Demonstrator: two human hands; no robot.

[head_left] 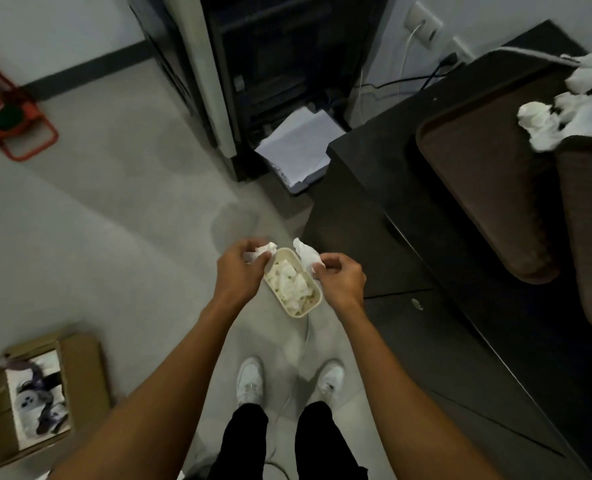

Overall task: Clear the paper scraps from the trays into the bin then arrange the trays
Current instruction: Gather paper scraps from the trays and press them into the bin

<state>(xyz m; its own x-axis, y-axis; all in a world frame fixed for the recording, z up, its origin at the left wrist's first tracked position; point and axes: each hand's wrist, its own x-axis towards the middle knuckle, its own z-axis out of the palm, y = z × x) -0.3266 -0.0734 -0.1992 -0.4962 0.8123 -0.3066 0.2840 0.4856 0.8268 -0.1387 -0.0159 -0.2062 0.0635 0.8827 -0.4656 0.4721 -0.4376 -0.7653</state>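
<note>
A small cream bin (pixel 317 299) stands on the floor in front of my feet, with several white paper scraps (pixel 292 282) inside. My left hand (pixel 239 268) holds a crumpled scrap (pixel 261 252) just above the bin's left rim. My right hand (pixel 341 275) pinches another scrap (pixel 306 254) over the bin's right rim. On the dark cabinet at the right lies a brown tray (pixel 478 188) with more crumpled scraps (pixel 564 123) at its far end. A second brown tray (pixel 589 216) overlaps it at the frame's right edge.
A dark printer unit (pixel 253 81) with loose white sheets (pixel 296 147) stands ahead. A cardboard box (pixel 41 396) sits on the floor at the lower left, a red frame (pixel 13 116) at the upper left. A white cable (pixel 303 344) runs between my shoes.
</note>
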